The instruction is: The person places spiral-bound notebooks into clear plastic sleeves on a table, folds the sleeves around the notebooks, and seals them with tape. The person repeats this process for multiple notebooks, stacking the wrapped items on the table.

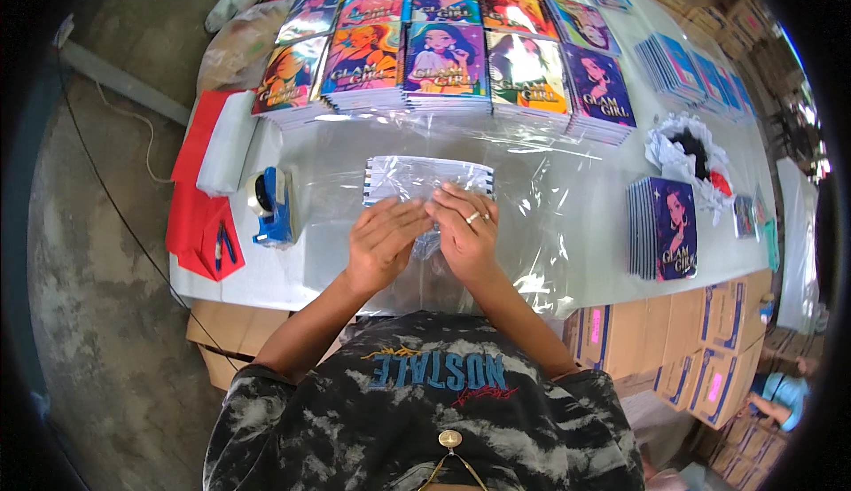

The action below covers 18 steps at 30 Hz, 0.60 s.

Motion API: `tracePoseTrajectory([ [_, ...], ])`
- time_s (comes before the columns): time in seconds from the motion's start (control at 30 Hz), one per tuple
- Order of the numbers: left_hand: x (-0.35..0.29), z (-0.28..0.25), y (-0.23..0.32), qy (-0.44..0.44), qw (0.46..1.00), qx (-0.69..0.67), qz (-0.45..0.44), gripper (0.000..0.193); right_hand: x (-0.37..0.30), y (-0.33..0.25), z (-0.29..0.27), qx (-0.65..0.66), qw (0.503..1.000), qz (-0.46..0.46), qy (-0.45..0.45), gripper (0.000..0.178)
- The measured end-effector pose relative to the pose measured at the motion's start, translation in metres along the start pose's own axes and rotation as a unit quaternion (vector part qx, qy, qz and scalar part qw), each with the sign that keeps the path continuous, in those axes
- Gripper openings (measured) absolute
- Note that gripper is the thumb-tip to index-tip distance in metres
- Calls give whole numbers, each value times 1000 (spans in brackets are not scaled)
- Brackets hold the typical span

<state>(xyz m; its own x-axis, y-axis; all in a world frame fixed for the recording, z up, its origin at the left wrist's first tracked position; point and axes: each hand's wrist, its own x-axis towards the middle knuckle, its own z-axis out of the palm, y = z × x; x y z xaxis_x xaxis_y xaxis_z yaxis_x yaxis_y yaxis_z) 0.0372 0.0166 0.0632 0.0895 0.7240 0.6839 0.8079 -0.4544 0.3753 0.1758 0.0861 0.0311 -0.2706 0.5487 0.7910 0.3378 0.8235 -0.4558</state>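
A stack of spiral-bound notebooks point(430, 172) lies in front of me in the middle of the table, its pale side and coil ends showing under clear plastic film point(541, 225). My left hand point(383, 241) is over the stack's near left part, fingers together and closed on the film. Beside it, almost touching, my right hand point(467, 232), with a ring on one finger, pinches the film at the near right part. Both thumbs are mostly hidden, and the hands cover the stack's near side. A blue tape dispenser point(273, 207) stands left of my hands.
Several stacks of colourful notebooks point(443, 57) line the far side of the white table point(266, 274). More notebooks point(660, 229) stand at right, near crumpled white paper point(683, 150). Pens point(225, 245) lie on red sheets point(191, 225) at left. Cardboard boxes point(647, 340) sit below the near edge.
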Motion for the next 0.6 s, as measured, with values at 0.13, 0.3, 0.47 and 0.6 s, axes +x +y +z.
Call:
tracePoseTrajectory([
  [0.13, -52, -56, -46, 140, 953, 202, -175, 30, -3, 3, 6, 0, 999, -27, 22, 12],
  [0.3, -136, -148, -164, 41, 627, -54, -776, 42, -7, 10, 8, -1, 998, -55, 33, 12],
  [0.47, -141, -153, -176, -13, 616, -99, -782, 43, -5, 5, 8, -19, 998, -60, 6, 15],
  [0.6, -136, -151, -164, -9, 668, -152, -729, 34, -4, 4, 5, -28, 997, -71, -7, 15],
])
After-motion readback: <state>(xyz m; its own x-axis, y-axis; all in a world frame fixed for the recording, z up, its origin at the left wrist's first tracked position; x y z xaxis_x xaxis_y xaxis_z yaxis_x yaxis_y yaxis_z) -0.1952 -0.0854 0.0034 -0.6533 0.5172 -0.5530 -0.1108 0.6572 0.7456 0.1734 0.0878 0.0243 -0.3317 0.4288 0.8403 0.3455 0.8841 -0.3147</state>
